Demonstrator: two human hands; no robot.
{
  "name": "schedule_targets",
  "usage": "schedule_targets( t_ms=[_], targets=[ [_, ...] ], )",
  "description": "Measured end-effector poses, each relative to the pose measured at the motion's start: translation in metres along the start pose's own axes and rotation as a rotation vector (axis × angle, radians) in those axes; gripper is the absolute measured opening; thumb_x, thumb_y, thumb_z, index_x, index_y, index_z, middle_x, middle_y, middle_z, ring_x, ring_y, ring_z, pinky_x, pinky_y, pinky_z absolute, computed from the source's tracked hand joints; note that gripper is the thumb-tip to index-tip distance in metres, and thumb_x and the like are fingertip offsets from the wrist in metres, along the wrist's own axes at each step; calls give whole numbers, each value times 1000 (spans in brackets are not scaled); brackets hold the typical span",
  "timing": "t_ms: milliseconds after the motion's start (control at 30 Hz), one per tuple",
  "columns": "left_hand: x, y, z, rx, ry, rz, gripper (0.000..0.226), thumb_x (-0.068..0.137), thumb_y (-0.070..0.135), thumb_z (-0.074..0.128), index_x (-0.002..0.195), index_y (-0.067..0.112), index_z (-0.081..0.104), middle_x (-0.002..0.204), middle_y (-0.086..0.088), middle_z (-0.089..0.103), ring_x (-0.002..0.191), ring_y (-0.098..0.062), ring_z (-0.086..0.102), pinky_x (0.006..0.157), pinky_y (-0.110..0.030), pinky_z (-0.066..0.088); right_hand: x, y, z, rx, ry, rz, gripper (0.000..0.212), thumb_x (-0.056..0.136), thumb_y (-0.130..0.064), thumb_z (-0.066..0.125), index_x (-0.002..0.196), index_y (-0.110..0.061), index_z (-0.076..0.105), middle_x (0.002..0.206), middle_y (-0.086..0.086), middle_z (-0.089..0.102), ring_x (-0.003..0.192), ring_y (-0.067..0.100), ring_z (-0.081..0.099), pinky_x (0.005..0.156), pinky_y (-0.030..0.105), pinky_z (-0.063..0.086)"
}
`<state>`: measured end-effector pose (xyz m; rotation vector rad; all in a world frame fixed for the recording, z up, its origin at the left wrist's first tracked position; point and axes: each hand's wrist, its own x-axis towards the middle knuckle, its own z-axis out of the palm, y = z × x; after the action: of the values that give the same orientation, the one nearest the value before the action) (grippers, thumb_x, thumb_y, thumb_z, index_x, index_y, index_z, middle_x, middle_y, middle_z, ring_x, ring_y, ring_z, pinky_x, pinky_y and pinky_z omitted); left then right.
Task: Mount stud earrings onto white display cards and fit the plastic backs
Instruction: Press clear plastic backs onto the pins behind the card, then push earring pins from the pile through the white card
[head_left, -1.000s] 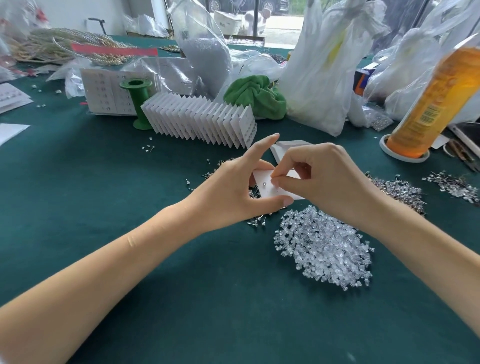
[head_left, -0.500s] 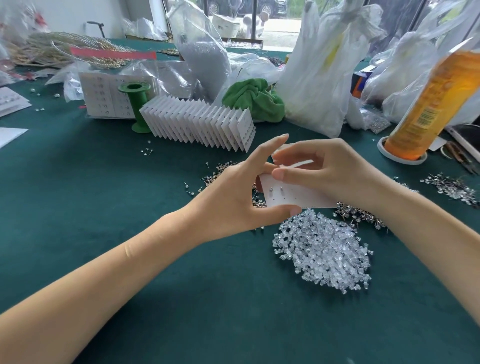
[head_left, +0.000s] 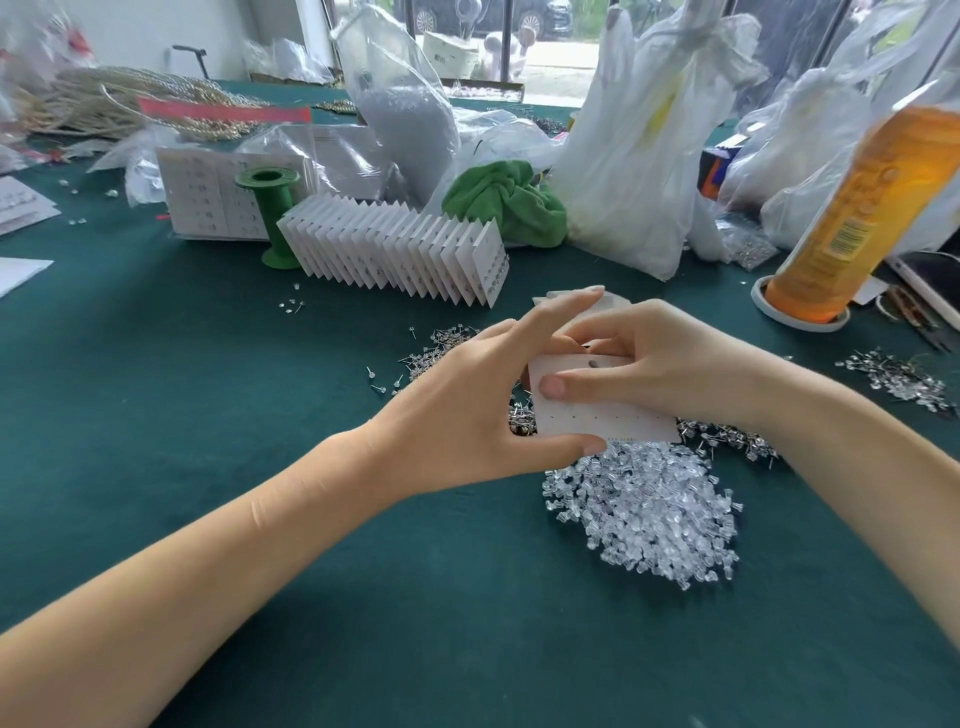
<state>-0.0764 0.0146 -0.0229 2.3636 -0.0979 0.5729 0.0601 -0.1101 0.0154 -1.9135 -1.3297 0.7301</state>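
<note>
Stud earrings are waiting in a loose silvery heap of metal pins (head_left: 441, 348) near the middle of the green felt bench, partly hidden behind my hands. I am holding one white rectangular display card (head_left: 605, 415) just above that heap, and it is now lying flatter and showing more of its face than a moment ago, when it was tilted and mostly covered. I am reading that as the card being turned to present a fresh row of holes.

My left hand (head_left: 467, 415) is pinching the card's near left corner with the thumb, the forefinger stretching out straight over the top. My right hand (head_left: 660, 364) is gripping the card from the right, thumb pressing flat on its face, fingers curling behind.

The card is looking plain and matte, with a line of tiny punched holes along its lower part and one dark spot near the top edge; I cannot tell whether that is a stud. The clear plastic backs (head_left: 649, 514) are lying piled just nearer than the card, toward the bench's near edge.
</note>
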Motion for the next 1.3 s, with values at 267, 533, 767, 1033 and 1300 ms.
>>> schedule_targets(
  t_ms=[267,533,767,1033,1300],
  targets=[
    [0,0,1,202,7,168,82,76,39,75,142,9,35,127,2,58,104,-27,54,94,-31,41,-1,4,3,-319,137,17,53,62,-63,68,73,-11,68,58,-6,50,52,7,39,48,21,29],
    [3,-1,-4,143,179,151,70,81,35,69,139,11,39,133,-1,49,112,-1,50,85,0,29,-26,-7,-8,-542,514,-49,41,69,-65,61,64,-26,47,57,-12,48,49,3,42,45,23,27],
    [6,-6,-15,126,11,77,4,83,5,71,84,9,72,81,2,66,69,-2,57,67,-3,34,-77,13,-1,-838,750,-370,48,79,-57,63,70,-11,53,60,-1,53,53,21,50,45,26,41],
    [3,-10,-16,114,-351,-61,7,79,16,75,83,23,75,80,14,70,76,-5,65,73,-9,44,-91,54,26,-954,802,-689,51,86,-45,67,56,-5,58,55,0,53,49,22,48,55,26,36],
    [1,-7,-12,124,-377,-49,9,78,22,77,84,29,76,84,13,66,74,-11,62,72,-27,49,-84,66,27,-922,820,-752,47,84,-41,71,56,-7,57,58,1,52,58,21,44,58,23,35]
  ],
)
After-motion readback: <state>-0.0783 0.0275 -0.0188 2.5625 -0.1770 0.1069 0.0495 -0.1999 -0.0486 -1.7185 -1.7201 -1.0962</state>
